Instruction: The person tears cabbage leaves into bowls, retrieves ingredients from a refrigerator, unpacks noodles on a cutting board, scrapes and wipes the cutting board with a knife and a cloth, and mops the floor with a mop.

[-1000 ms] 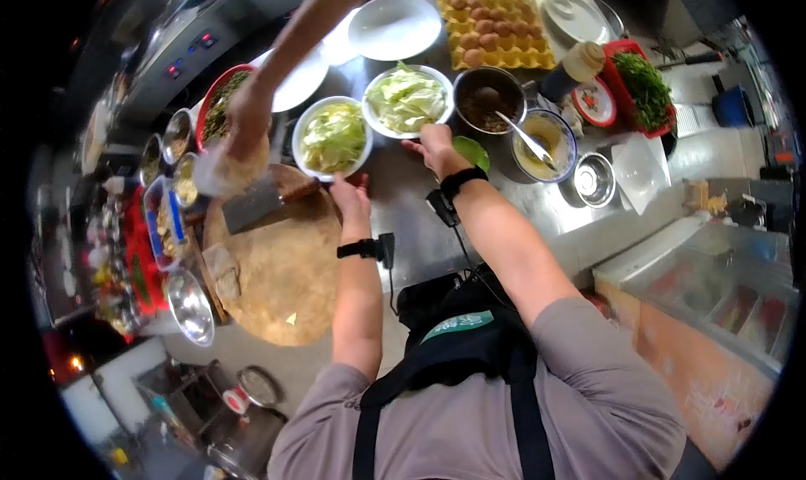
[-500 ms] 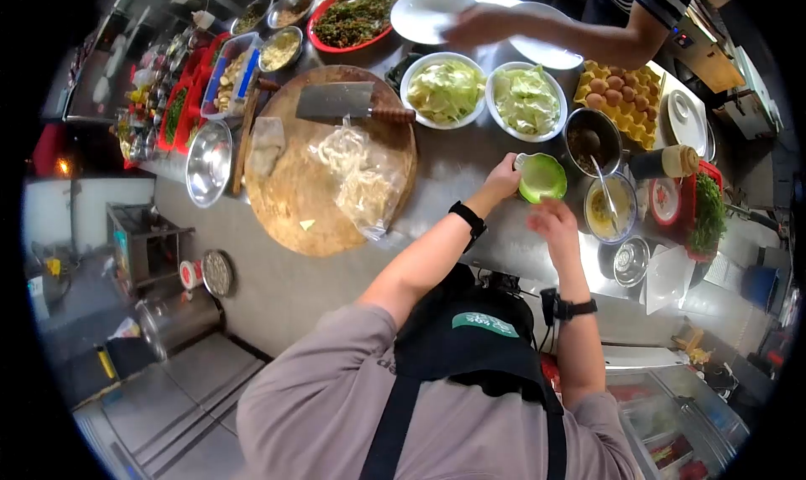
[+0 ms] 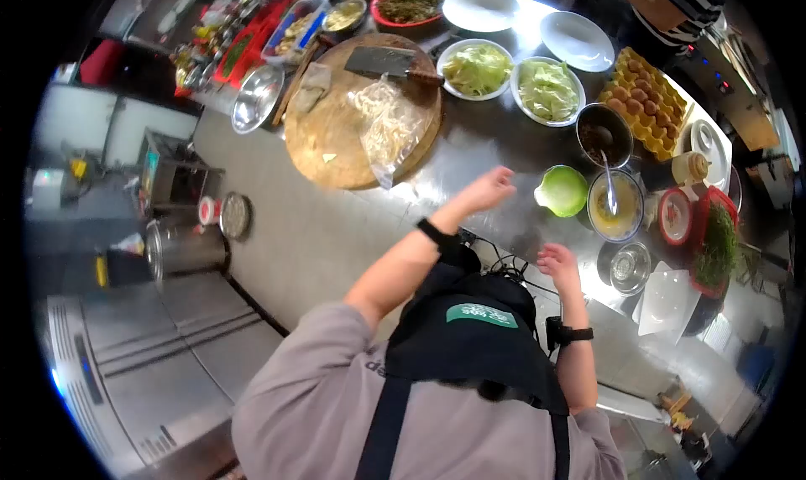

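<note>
Over the steel counter, left of the green bowl [image 3: 562, 191], my left hand [image 3: 489, 188] is empty, its fingers loosely bent and a little apart. My right hand [image 3: 558, 264] hovers by the counter's front edge, below that bowl, with bent, parted fingers and nothing in them. Two white bowls of shredded leafy greens, the left one [image 3: 476, 69] and the right one [image 3: 549, 91], stand side by side behind. A bowl of yellowish liquid [image 3: 617, 216] with a spoon is right of the green bowl. Behind it sits a metal pot [image 3: 604, 134] of dark sauce.
To the left, a round chopping board [image 3: 336, 136] bears a cleaver [image 3: 382, 61] and a clear bag of pale strips [image 3: 388, 123]. White plates and an egg tray [image 3: 642, 102] are at the back. A person in stripes [image 3: 667, 8] stands beyond. A red basket of greens [image 3: 715, 241] is right.
Both hands have left the bowls of greens. My left hand touched the green bowl half a second ago and is now off it. The co-worker's arm has drawn back; the bag lies on the board.
</note>
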Demonstrator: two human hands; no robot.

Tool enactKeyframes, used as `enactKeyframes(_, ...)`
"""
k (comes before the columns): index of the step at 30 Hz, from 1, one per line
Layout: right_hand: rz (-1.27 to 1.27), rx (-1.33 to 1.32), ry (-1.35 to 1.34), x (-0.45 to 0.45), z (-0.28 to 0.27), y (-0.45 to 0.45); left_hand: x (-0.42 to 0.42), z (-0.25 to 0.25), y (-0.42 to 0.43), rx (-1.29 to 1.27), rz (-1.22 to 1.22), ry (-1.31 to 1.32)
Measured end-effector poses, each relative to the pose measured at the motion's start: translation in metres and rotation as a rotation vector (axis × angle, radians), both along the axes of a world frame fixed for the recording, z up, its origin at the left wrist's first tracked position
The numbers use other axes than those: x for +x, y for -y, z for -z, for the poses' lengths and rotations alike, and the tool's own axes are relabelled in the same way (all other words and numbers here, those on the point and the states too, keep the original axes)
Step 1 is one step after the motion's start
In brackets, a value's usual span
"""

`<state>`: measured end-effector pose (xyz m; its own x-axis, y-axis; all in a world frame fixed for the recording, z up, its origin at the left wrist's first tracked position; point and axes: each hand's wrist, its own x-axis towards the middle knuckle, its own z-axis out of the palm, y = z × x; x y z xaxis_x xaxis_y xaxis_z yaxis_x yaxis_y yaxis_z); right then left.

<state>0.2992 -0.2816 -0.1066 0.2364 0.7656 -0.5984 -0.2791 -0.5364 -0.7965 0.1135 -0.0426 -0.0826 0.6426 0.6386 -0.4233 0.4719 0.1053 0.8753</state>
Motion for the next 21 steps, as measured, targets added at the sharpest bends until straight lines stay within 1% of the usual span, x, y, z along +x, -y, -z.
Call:
enactKeyframes(1,-0.021,0.007,-0.001,-0.001,-0.002,-0.004,-0.028,-0.013,-0.008,0.000,-0.107,-0.018)
enactKeyframes(2,-0.053,0.047,-0.017,-0.004,-0.004,-0.011,-0.058,-0.023,-0.020,0.067,-0.197,-0.099)
enactKeyframes(3,-0.079,0.086,-0.035,-0.008,-0.006,-0.019,-0.092,-0.017,-0.038,0.252,-0.243,-0.100)
enactKeyframes(4,-0.086,0.095,-0.036,-0.013,-0.003,-0.029,-0.122,-0.029,-0.051,0.299,-0.344,-0.113)
enactKeyframes(5,-0.167,0.101,0.023,-0.019,0.003,-0.042,-0.146,-0.046,-0.065,0.422,-0.363,-0.308)
enactKeyframes(6,-0.248,0.107,0.088,-0.024,0.006,-0.059,-0.178,-0.030,-0.084,0.489,-0.465,-0.293)
enactKeyframes(8,-0.344,0.309,0.236,-0.061,-0.011,-0.114,-0.229,-0.030,-0.115,0.579,-0.473,-0.390)
enactKeyframes(9,-0.352,0.382,0.374,-0.081,-0.027,-0.138,-0.237,-0.028,-0.125,0.574,-0.478,-0.373)
enactKeyframes(10,-0.361,0.450,0.512,-0.102,-0.048,-0.162,-0.244,-0.022,-0.134,0.573,-0.482,-0.410)
enactKeyframes(11,-0.362,0.521,0.565,-0.120,-0.064,-0.188,-0.252,-0.014,-0.145,0.568,-0.484,-0.448)
enactKeyframes(12,-0.362,0.589,0.616,-0.138,-0.072,-0.216,-0.264,0.016,-0.166,0.583,-0.499,-0.414)
enactKeyframes(13,-0.337,0.641,0.690,-0.155,-0.069,-0.248,-0.270,0.025,-0.177,0.569,-0.493,-0.400)
enactKeyframes(14,-0.311,0.688,0.762,-0.170,-0.064,-0.277,-0.275,0.030,-0.188,0.509,-0.428,-0.323)
enactKeyframes(15,-0.312,0.665,0.774,-0.187,-0.057,-0.304,-0.279,0.032,-0.201,0.446,-0.363,-0.248)
enactKeyframes(16,-0.276,0.663,0.936,-0.204,-0.050,-0.332,-0.282,0.027,-0.214,0.425,-0.358,-0.236)
enactKeyframes(17,-0.265,0.656,1.094,-0.220,-0.040,-0.345,-0.281,0.018,-0.215,0.339,-0.267,-0.219)
enactKeyframes(18,-0.316,0.631,1.101,-0.232,-0.031,-0.351,-0.281,0.012,-0.210,0.244,-0.188,-0.192)
enactKeyframes(19,-0.367,0.517,1.060,-0.242,-0.025,-0.363,-0.281,0.003,-0.209,0.211,-0.209,-0.175)
enactKeyframes(20,-0.391,0.409,1.018,-0.251,-0.022,-0.376,-0.279,-0.012,-0.210,0.236,-0.153,-0.172)
enactKeyframes(21,-0.391,0.393,1.025,-0.257,-0.027,-0.384,-0.281,-0.019,-0.212,0.267,-0.082,-0.173)
